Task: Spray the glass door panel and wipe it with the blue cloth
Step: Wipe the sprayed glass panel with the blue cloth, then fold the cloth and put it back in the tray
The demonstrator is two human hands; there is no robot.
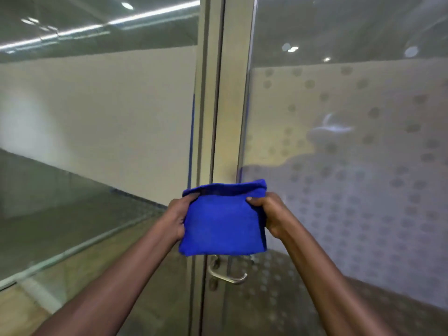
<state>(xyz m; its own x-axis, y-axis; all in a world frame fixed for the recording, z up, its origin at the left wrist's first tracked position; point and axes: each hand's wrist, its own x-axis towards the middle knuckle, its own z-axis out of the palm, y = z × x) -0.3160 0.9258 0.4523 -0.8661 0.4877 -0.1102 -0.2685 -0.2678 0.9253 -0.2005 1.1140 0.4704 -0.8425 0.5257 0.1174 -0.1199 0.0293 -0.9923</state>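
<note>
A folded blue cloth (223,221) is held up in front of me, level with the door frame. My left hand (175,218) grips its left edge and my right hand (270,213) grips its right edge near the top corner. The cloth hangs flat between both hands, a little short of the glass. The glass door panel (351,154) fills the right half of the view, with a frosted band of grey dots across it. No spray bottle is in view.
A metal door frame (218,105) runs vertically through the middle. A silver lever handle (228,275) sits just below the cloth. To the left is a fixed glass panel (97,117) with a plain frosted band.
</note>
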